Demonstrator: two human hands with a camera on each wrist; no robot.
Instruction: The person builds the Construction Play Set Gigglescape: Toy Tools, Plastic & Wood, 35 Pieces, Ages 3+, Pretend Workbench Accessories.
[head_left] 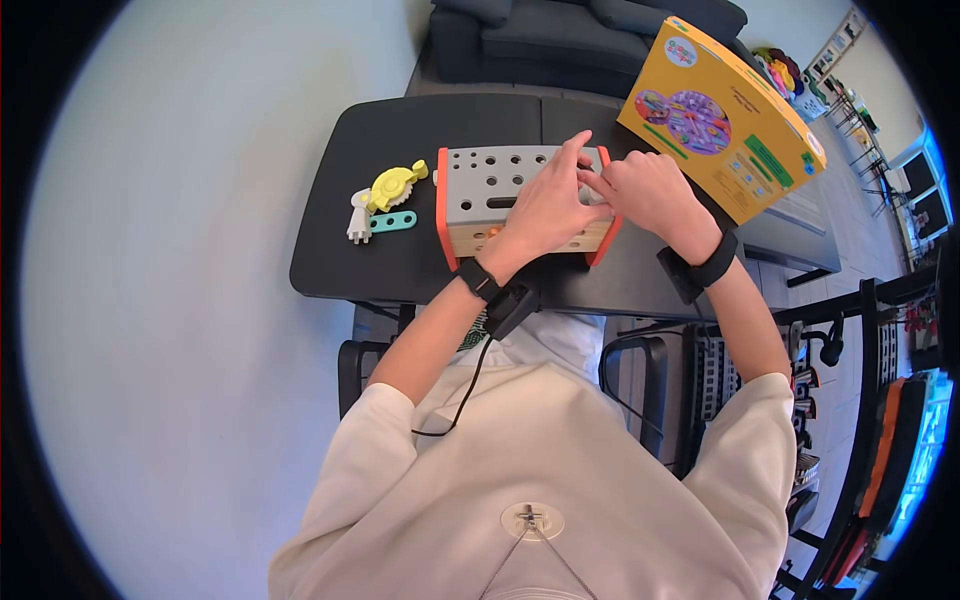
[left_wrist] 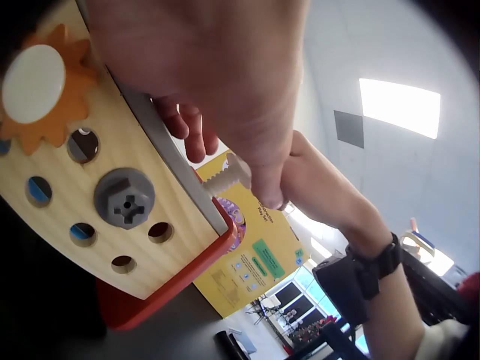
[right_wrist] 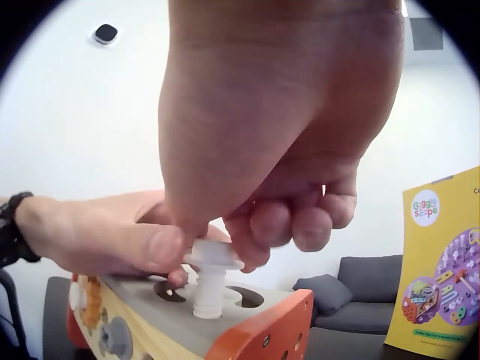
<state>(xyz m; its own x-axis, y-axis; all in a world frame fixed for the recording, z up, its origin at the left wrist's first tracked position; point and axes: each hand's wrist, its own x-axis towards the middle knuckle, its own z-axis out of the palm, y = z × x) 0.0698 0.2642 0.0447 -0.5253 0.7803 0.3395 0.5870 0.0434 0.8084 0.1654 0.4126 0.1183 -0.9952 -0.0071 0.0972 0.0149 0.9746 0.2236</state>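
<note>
A toy workbench (head_left: 475,185) with a grey perforated top, wooden front and red end panels stands on the black table. A whitish threaded toy screw (right_wrist: 210,289) sits upright at a hole near the top's right end. My right hand (head_left: 650,190) reaches down and pinches the screw's head between thumb and fingers. Across the top lies my left hand (head_left: 556,205), its thumb (right_wrist: 166,246) beside the screw and its index finger extended. In the left wrist view the front carries a grey bolt (left_wrist: 124,198) and an orange gear (left_wrist: 56,90) with a white centre.
Left of the workbench lie a yellow toy piece (head_left: 392,188), a white claw-like piece (head_left: 360,215) and a teal strip with holes (head_left: 394,222). A yellow product box (head_left: 720,120) stands at the back right. A dark sofa (head_left: 560,45) is beyond the table (head_left: 345,260).
</note>
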